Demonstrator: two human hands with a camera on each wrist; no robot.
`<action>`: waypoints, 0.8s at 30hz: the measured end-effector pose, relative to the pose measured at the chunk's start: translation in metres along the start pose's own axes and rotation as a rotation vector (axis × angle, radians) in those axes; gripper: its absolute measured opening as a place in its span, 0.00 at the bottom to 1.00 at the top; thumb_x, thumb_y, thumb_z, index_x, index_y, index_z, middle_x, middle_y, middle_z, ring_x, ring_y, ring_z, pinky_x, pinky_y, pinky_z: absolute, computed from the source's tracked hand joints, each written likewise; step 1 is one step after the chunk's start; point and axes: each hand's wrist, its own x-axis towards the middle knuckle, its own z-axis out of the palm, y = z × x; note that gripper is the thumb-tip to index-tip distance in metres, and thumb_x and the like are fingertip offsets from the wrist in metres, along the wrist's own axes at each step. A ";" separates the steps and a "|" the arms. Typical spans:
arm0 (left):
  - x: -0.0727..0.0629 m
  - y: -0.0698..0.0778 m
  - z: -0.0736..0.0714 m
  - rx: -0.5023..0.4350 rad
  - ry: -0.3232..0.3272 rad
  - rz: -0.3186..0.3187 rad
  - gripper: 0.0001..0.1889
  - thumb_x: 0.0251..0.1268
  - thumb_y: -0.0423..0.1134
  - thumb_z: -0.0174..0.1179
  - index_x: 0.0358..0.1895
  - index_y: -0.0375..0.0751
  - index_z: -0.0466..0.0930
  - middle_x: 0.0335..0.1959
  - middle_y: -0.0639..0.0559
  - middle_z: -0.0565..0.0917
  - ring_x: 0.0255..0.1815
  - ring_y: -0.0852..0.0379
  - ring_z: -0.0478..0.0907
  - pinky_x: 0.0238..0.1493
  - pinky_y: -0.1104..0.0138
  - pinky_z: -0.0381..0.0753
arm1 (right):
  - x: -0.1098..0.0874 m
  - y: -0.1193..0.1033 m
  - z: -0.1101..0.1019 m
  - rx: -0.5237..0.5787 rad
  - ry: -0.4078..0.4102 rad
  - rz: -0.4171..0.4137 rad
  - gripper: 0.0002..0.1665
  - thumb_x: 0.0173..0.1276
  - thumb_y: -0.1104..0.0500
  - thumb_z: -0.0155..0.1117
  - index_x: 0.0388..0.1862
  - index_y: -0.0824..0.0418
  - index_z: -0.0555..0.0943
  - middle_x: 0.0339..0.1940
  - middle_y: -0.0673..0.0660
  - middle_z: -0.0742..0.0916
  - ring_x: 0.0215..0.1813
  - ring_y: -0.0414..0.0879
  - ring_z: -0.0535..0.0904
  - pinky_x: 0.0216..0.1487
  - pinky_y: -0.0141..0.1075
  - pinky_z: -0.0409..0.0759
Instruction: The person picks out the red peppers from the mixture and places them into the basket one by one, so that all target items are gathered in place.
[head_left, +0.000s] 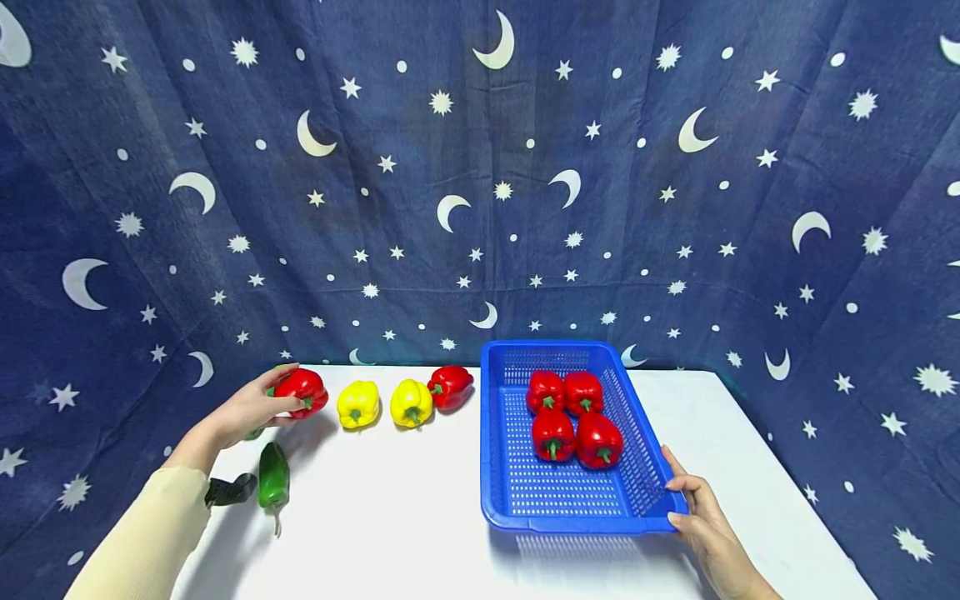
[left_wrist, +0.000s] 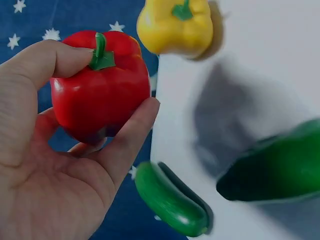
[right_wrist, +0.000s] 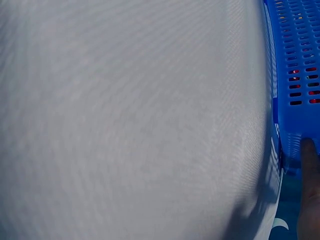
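Note:
My left hand (head_left: pixel 243 408) holds a red bell pepper (head_left: pixel 309 388) at the left of the table, above its shadow. In the left wrist view, the thumb lies by the pepper's green stem and the fingers curl round its far side. At the right, my right hand (head_left: pixel 708 533) grips the near right corner of a blue plastic basket (head_left: pixel 487 450). Several red bell peppers (head_left: pixel 552 435) sit together inside that basket. Only one finger (right_wrist: pixel 309 185) of the right hand appears in the right wrist view, against the blue basket wall.
Two yellow bell peppers (head_left: pixel 358 405) and another red pepper (head_left: pixel 452 388) stand along the back of the white table (head_left: pixel 375 517). Near the left forearm lie a long green pepper (head_left: pixel 274 477) and a dark eggplant-like vegetable (head_left: pixel 231 490). A smaller green vegetable (left_wrist: pixel 170 200) shows below the left hand.

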 end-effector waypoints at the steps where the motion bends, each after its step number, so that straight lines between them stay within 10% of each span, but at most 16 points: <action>1: 0.001 0.003 0.001 -0.008 -0.003 0.008 0.48 0.69 0.35 0.64 0.83 0.36 0.40 0.73 0.24 0.55 0.60 0.39 0.76 0.55 0.53 0.84 | 0.000 0.000 0.000 0.003 -0.004 -0.007 0.18 0.75 0.72 0.40 0.60 0.70 0.54 0.86 0.44 0.46 0.73 0.17 0.51 0.59 0.29 0.75; 24: 0.009 0.061 0.057 -0.058 -0.107 0.113 0.45 0.66 0.35 0.66 0.83 0.47 0.51 0.71 0.29 0.63 0.63 0.38 0.74 0.58 0.54 0.82 | -0.001 -0.001 0.000 0.003 -0.001 -0.008 0.18 0.75 0.72 0.41 0.60 0.70 0.54 0.86 0.45 0.46 0.74 0.18 0.49 0.59 0.28 0.73</action>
